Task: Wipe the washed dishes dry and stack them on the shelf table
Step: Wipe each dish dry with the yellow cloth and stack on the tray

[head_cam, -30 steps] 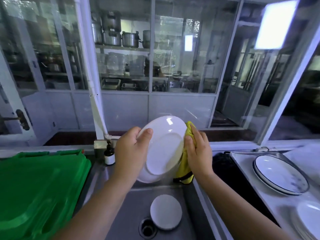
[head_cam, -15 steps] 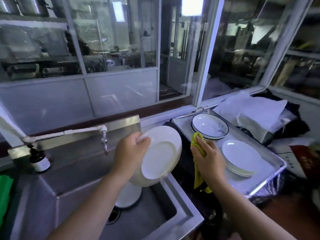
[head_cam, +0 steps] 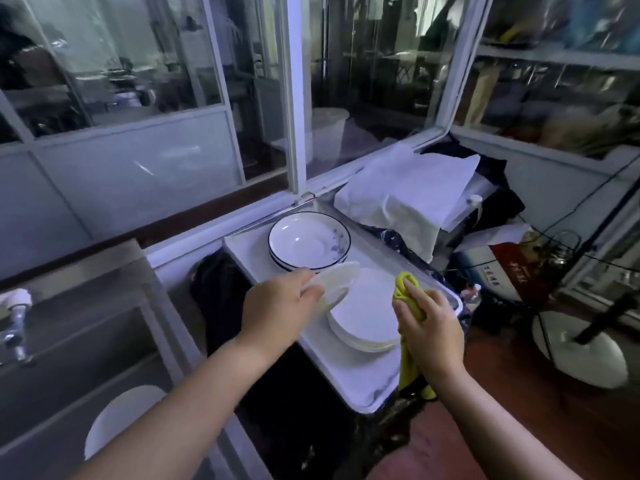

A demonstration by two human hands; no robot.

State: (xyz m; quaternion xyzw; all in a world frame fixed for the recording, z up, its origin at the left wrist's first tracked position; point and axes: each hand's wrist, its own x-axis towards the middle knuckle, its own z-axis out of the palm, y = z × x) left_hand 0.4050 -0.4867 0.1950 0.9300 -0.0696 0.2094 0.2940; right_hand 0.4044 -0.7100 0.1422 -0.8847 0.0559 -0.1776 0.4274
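The left hand gripped a white plate by its near rim, fingers curled round the edge. It held the plate tilted just above the stack of white plates on the white tray; whether the two touched could not be told. Behind the stack sat the blue-rimmed dishes. The right hand was closed round a bunched yellow cloth beside the stack. The plate looked like glazed ceramic: stiff, brittle, fairly light, and probably slick if any damp remained. A rim hold with the thumb over and the fingers under seemed safest, and it likely needed lowering level to avoid chipping. Another white plate lay in the steel sink.
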